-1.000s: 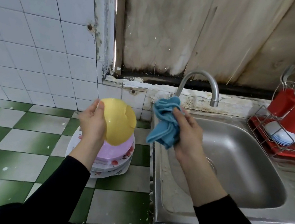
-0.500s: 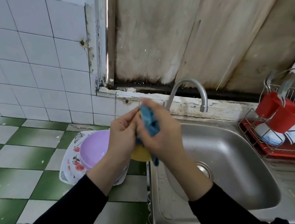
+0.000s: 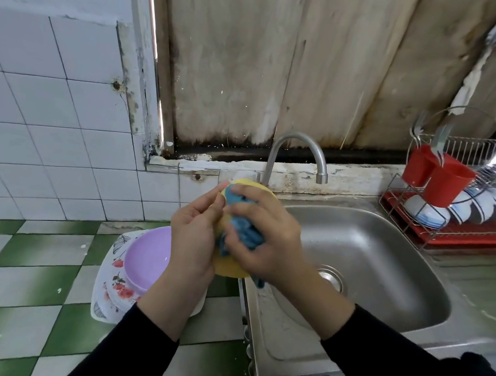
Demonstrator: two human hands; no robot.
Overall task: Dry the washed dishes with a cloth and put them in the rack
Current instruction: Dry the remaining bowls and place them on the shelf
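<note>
Both hands meet in front of me: my left hand (image 3: 193, 237) grips the yellow bowl (image 3: 229, 268) by its edge, tipped on its side, and my right hand (image 3: 268, 238) clutches the blue cloth (image 3: 245, 232), pressing it against the bowl. Just below my left hand, a purple bowl (image 3: 144, 256) sits on floral plates (image 3: 109, 294) on the tiled bench (image 3: 19, 283). Under my right hand lies the sink (image 3: 388, 271), with the tap (image 3: 297, 143) behind both hands. Well off to the right of my right hand stands the rack (image 3: 473, 233), holding white bowls (image 3: 493, 203) and two red cups (image 3: 446, 184).
</note>
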